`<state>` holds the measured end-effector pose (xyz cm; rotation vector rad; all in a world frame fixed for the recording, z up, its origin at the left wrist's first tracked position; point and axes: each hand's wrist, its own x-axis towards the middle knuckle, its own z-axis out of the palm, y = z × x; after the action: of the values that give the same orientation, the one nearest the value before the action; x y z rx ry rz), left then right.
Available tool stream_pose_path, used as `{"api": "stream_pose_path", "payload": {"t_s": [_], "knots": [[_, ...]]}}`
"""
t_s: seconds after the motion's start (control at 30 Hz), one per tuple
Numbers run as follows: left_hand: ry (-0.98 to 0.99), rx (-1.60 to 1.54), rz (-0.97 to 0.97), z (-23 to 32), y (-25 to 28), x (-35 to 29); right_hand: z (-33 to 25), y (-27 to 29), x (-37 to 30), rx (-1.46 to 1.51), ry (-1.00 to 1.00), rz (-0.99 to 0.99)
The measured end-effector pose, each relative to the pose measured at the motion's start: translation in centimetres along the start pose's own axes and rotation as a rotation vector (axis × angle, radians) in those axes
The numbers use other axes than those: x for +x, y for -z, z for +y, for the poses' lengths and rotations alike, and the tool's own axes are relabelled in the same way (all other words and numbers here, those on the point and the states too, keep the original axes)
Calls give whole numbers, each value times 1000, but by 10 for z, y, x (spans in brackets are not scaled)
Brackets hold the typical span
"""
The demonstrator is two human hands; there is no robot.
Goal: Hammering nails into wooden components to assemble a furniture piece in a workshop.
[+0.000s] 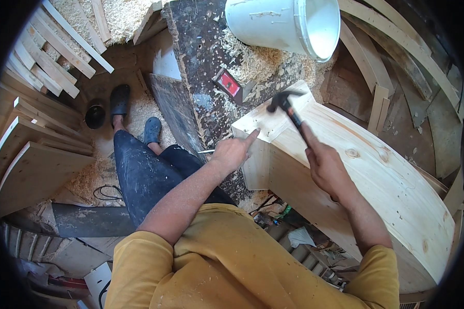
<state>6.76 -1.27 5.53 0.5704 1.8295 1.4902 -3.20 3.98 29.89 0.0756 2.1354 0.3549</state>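
Observation:
My right hand (327,169) grips a claw hammer (294,117) by its dark handle, the black head raised above the pale wooden piece. My left hand (231,154) rests at the near corner of that work, its index finger stretched over the top face and its other fingers curled. A thin whitish rod (206,151) sticks out beside the left wrist; whether the hand holds it, I cannot tell. Beneath both hands lies a long, curved wooden panel (366,149) with knots, joined to a shorter board (263,119) at its far end. Small dark specks dot the joint.
A dark, worn workbench (196,67) carries sawdust, a small red-and-dark box (228,85) and a white bucket (265,26) tipped on its side. Curved boards (41,170) stand at left; more curved strips (397,26) lean at right. Shavings cover the floor by a dark bowl (95,117).

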Motion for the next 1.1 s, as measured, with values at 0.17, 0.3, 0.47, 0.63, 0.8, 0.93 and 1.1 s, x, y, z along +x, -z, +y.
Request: {"api": "stream_pose_path", "payload": {"t_s": [0.17, 0.3, 0.47, 0.63, 0.8, 0.93, 1.1], "knots": [[18, 27, 62, -3, -9, 4, 13, -19, -3, -74, -31, -35], [12, 56, 195, -6, -21, 8, 5, -7, -6, 83, 73, 210], [49, 64, 204, -3, -23, 8, 9, -20, -8, -101, -129, -156], [93, 55, 223, -4, -21, 5, 0, -8, -9, 209, 55, 360], [77, 58, 217, -1, -24, 10, 16, -25, -7, -84, -51, -97], [65, 60, 241, -4, -22, 6, 4, -13, -7, 176, 39, 385], [95, 69, 130, 3, -19, 5, 18, -18, -10, -83, -83, 6]]}}
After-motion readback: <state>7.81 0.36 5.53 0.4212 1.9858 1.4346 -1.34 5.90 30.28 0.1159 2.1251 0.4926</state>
